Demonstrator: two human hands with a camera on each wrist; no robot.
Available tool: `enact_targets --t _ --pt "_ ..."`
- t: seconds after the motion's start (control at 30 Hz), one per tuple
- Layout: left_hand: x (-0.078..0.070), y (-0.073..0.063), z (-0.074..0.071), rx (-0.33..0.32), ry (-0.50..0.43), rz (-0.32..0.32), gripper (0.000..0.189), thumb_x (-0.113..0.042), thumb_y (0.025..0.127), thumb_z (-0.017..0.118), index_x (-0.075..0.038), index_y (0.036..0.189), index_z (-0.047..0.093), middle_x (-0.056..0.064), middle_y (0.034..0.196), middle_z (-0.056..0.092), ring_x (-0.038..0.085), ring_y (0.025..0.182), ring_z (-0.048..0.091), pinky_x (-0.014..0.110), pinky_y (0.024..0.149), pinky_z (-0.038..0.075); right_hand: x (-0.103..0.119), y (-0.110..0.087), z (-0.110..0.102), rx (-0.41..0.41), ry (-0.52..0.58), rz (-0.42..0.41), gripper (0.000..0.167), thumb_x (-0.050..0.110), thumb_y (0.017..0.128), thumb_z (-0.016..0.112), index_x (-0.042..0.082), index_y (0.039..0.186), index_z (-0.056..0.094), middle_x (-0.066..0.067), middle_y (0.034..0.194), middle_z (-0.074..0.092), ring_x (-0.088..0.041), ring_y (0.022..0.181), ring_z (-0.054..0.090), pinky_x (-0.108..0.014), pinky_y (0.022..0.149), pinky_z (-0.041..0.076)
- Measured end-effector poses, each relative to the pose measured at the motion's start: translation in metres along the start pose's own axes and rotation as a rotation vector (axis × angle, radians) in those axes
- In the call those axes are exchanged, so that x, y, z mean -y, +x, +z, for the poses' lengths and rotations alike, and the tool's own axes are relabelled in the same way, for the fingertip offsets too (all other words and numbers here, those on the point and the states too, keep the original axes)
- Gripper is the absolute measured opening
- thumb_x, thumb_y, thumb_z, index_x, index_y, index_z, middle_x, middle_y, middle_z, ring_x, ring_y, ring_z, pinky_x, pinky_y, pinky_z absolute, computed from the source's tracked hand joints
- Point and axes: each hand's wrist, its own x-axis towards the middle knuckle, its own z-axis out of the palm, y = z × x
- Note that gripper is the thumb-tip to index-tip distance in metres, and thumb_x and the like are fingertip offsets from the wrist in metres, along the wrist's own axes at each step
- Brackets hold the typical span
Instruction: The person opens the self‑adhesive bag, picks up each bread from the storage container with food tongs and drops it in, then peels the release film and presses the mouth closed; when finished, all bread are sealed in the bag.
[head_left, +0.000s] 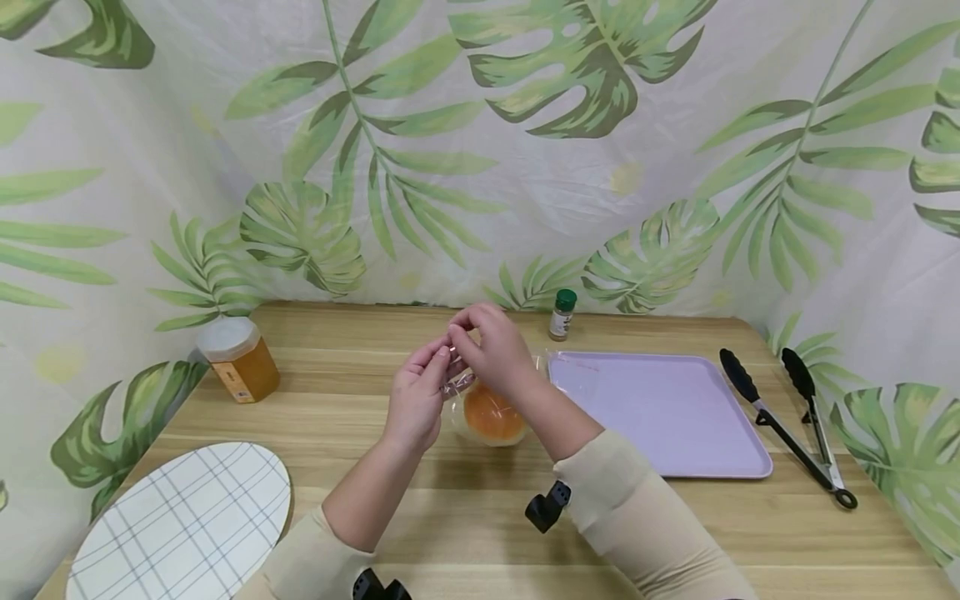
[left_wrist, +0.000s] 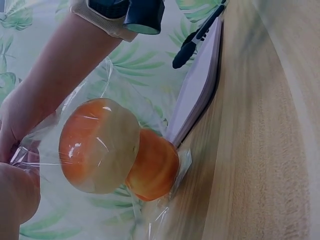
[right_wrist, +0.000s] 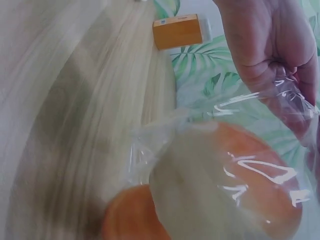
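Observation:
A clear plastic bag (right_wrist: pixel 250 101) hangs from my two hands over the middle of the table, its gathered top pinched between them. Inside it, the left wrist view shows two golden-brown buns: a larger bun (left_wrist: pixel 95 145) and, partly behind it, a second bun (left_wrist: pixel 156 167). My left hand (head_left: pixel 417 398) grips the bag's neck with thumb and fingers. Right beside it, my right hand (head_left: pixel 497 350) pinches the same gathered plastic, wrist bent over the buns. The fingertips of both hands meet at the neck, and the right hand partly covers the bag in the head view.
A lilac tray (head_left: pixel 660 412) lies to the right, with black-tipped tongs (head_left: pixel 787 433) beside it. A green-capped spice jar (head_left: pixel 562 315) stands at the back. On the left are a honey jar (head_left: pixel 243 362) and a round checked white board (head_left: pixel 183 525). A patterned cloth (head_left: pixel 420 150) hangs behind.

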Motion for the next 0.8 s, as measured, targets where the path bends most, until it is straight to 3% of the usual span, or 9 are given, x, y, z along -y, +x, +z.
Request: enact_targets --t 0.2,0.33,0.43,0.63,0.8 --pt "-0.001 -0.001 -0.004 -0.010 0.001 0.000 0.033 -0.007 0.104 0.043 0.009 0.132 0.049 -0.002 0.111 0.073 0.007 0.093 0.072 0.025 0.079 0.061 -0.010 0.005 -0.003 -0.090 0.413 0.327 0.022 0.016 0.099 0.057 -0.004 0.107 0.063 -0.013 0.099 0.062 -0.016 0.089 0.056 -0.025 0.081 0.052" --pt "-0.005 0.000 -0.010 -0.042 -0.011 -0.013 0.035 -0.008 0.105 0.042 0.008 0.135 0.047 -0.006 0.108 0.073 0.007 0.095 0.072 0.025 0.079 0.061 -0.020 0.007 -0.015 -0.176 0.481 0.443 0.021 0.013 0.100 0.055 -0.004 0.110 0.060 -0.013 0.100 0.062 -0.014 0.091 0.056 -0.029 0.087 0.053" --pt "-0.009 0.001 -0.015 -0.065 -0.005 -0.033 0.035 -0.010 0.105 0.042 0.003 0.137 0.048 -0.011 0.103 0.073 0.007 0.096 0.072 0.023 0.079 0.061 -0.029 0.006 -0.028 -0.212 0.458 0.453 0.020 0.012 0.101 0.052 -0.005 0.109 0.058 -0.012 0.101 0.061 -0.017 0.096 0.057 -0.029 0.093 0.052" --pt "-0.016 0.002 -0.024 -0.087 -0.015 -0.044 0.033 -0.012 0.106 0.042 0.000 0.135 0.049 -0.014 0.098 0.073 0.007 0.095 0.072 0.024 0.080 0.061 -0.050 -0.003 -0.055 -0.250 0.378 0.417 0.017 0.012 0.102 0.050 -0.004 0.107 0.055 -0.015 0.103 0.058 -0.015 0.094 0.054 -0.017 0.084 0.049" --pt "-0.018 0.003 -0.029 -0.104 -0.048 -0.055 0.024 -0.012 0.106 0.041 -0.007 0.126 0.054 -0.013 0.097 0.074 0.007 0.093 0.072 0.024 0.080 0.061 -0.068 -0.014 -0.076 -0.339 0.406 0.425 0.017 0.011 0.103 0.049 -0.005 0.105 0.054 -0.002 0.094 0.058 -0.006 0.091 0.054 -0.014 0.086 0.049"
